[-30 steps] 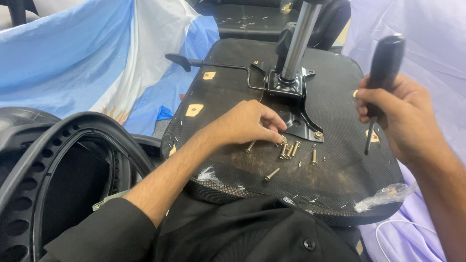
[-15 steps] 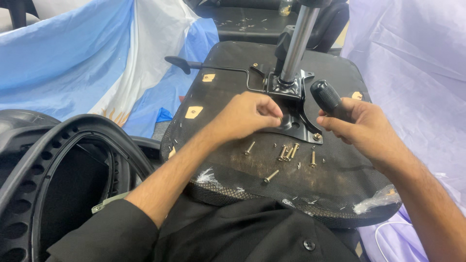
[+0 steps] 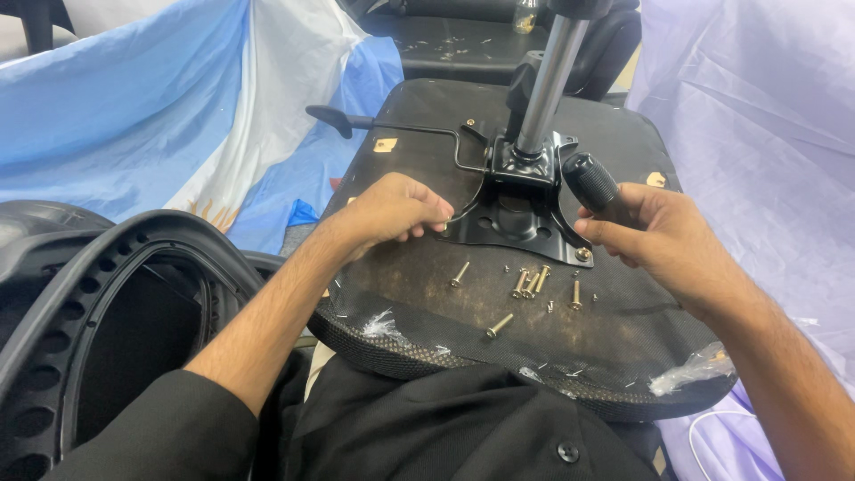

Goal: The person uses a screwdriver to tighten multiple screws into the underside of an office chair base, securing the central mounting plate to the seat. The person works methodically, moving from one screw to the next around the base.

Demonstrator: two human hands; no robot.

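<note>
Upturned chair seat (image 3: 427,294) on your lap, blue-white cloth (image 3: 134,116) behind. Loose bolts (image 3: 530,283) near its front edge. Your right hand (image 3: 659,236) grips the screwdriver (image 3: 590,182) at the black mounting plate (image 3: 525,209); left hand (image 3: 392,209) pinched closed at the plate's left edge.

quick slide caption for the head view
Left hand steadies the black metal plate on an upturned chair seat; right hand grips a screwdriver.
</note>
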